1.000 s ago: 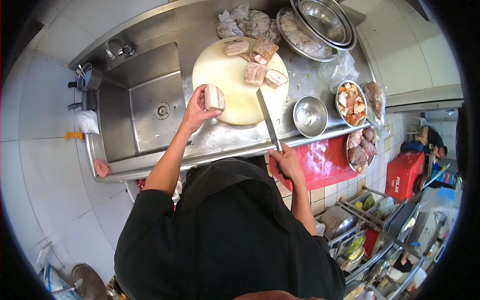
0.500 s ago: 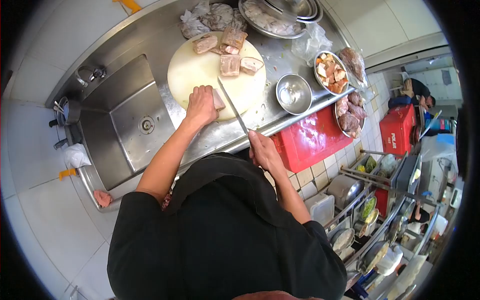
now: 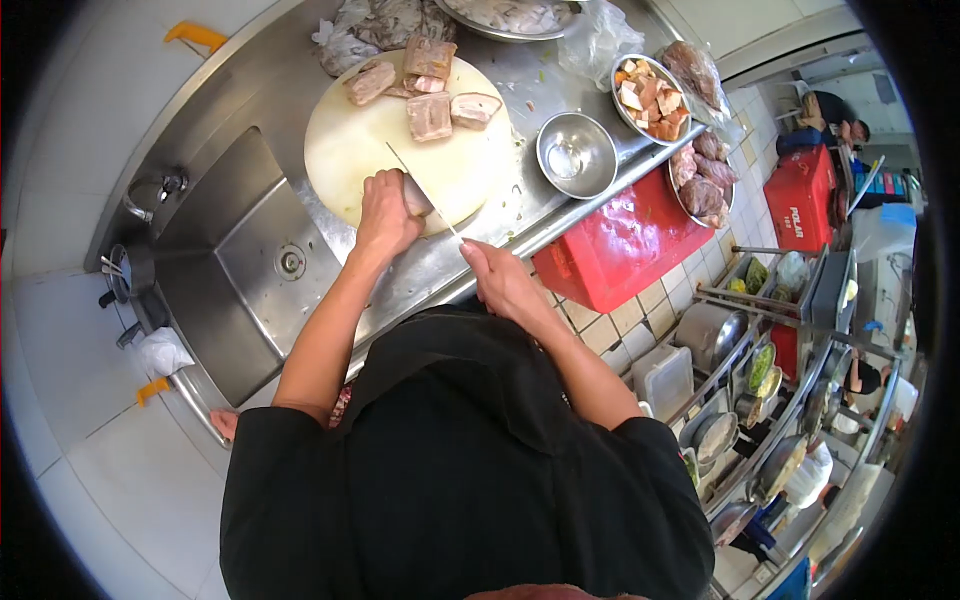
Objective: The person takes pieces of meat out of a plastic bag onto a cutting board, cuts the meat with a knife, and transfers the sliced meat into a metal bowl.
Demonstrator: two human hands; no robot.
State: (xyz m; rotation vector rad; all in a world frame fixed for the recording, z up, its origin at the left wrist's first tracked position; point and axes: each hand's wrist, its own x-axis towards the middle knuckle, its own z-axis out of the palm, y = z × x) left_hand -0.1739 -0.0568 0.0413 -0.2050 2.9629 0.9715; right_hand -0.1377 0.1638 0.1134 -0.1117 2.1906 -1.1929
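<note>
One meat block [image 3: 414,198], held under the curled left hand [image 3: 386,215] on the round cutting board's [image 3: 350,135] near side; one knife [image 3: 426,193], gripped by the right hand [image 3: 500,282], blade at the block.

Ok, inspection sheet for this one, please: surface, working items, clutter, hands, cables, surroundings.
Surface: steel counter with sink; round cutting board on it.
Working items: meat piece on the board; knife alongside, contact unclear; other meat pieces farther across.
Clutter: steel bowl and clear plastic bag, right of the board.
Hands: left hand holds the meat piece; right hand grips the knife.
Cables: nothing seen.
Surroundings: red container, storage rack, background person.
</note>
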